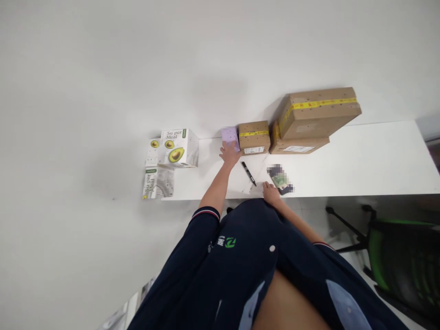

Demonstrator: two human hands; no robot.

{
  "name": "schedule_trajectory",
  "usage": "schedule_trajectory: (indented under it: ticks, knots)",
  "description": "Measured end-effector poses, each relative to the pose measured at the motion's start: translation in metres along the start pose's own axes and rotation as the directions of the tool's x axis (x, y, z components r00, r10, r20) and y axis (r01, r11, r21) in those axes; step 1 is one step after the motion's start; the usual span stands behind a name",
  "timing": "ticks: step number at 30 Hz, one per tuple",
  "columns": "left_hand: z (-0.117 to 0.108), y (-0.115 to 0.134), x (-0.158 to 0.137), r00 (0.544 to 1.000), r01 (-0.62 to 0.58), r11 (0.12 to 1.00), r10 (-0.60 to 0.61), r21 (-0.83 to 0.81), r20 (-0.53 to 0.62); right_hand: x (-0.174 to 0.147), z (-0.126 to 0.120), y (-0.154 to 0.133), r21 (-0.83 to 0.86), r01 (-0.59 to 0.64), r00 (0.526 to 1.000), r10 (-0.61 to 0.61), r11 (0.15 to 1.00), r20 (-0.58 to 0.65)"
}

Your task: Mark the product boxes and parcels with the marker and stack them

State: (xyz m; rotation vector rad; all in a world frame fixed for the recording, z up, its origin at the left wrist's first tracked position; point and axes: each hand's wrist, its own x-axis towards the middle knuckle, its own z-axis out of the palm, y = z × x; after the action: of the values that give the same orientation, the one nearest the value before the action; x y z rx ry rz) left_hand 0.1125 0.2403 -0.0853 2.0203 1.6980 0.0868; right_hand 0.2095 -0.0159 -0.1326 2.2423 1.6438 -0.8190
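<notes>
A small purple box (229,133) stands at the back of the white table. My left hand (230,153) is around its lower front, with the fingers across its width, covering part of it. Just to its right is a small brown carton (254,133) with yellow tape and a white label. My right hand (271,193) rests at the table's front edge with its fingers curled and nothing visible in them. Between my hands lies a black marker (249,173), its tip toward my right hand. A blurred dark and green flat object (280,178) lies beside my right hand.
Two larger taped cartons are stacked at the right, the upper carton (319,112) leaning over the lower carton (299,145). White avocado-print boxes (178,149) are piled at the table's left end. A black and green chair (405,261) stands at the lower right. The wall (206,59) borders the table (371,165).
</notes>
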Motion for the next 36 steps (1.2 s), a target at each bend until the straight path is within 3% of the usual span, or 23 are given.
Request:
schedule_trajectory:
  ticks: [7, 12, 18, 21, 23, 26, 30, 31, 32, 36]
  knots:
    - [-0.004, -0.038, -0.017, 0.989, -0.034, 0.999, 0.030, -0.026, -0.144, 0.010, -0.027, 0.000, 0.143, -0.110, 0.993, 0.103, 0.984, 0.054]
    - [-0.005, -0.082, -0.086, 0.994, -0.001, 0.999, 0.006, 0.052, -0.105, 0.037, -0.047, -0.011, 0.198, -0.123, 0.992, 0.117, 0.972, 0.038]
    - [0.006, -0.118, -0.186, 0.995, 0.091, 0.994, -0.089, 0.054, -0.040, 0.067, -0.045, -0.035, 0.187, -0.120, 0.993, 0.114, 0.975, 0.042]
    - [0.012, -0.123, -0.209, 0.989, 0.127, 0.992, -0.128, -0.014, -0.071, 0.079, -0.043, -0.036, 0.210, -0.134, 0.990, 0.121, 0.968, 0.075]
    - [0.015, -0.123, -0.213, 0.982, 0.156, 0.985, -0.163, -0.075, -0.096, 0.085, -0.045, -0.033, 0.314, -0.153, 0.988, 0.134, 0.937, 0.080]
    - [0.017, -0.120, -0.212, 0.972, 0.202, 0.968, -0.217, -0.151, -0.093, 0.090, -0.049, -0.027, 0.539, -0.165, 0.986, 0.141, 0.826, 0.086]
    - [0.014, -0.117, -0.210, 0.967, 0.231, 0.953, -0.247, -0.196, -0.064, 0.079, -0.051, -0.025, 0.677, -0.145, 0.989, 0.120, 0.722, 0.084]
    - [0.014, -0.117, -0.210, 0.966, 0.234, 0.952, -0.250, -0.196, -0.064, 0.074, -0.051, -0.025, 0.740, -0.140, 0.989, 0.121, 0.658, 0.080]
    - [0.013, -0.116, -0.210, 0.965, 0.236, 0.952, -0.253, -0.194, -0.067, 0.068, -0.050, -0.026, 0.818, -0.133, 0.990, 0.119, 0.559, 0.080]
    - [0.014, -0.112, -0.211, 0.966, 0.233, 0.957, -0.249, -0.172, -0.075, 0.046, -0.052, -0.031, 0.999, -0.039, 0.996, 0.082, 0.009, 0.038]
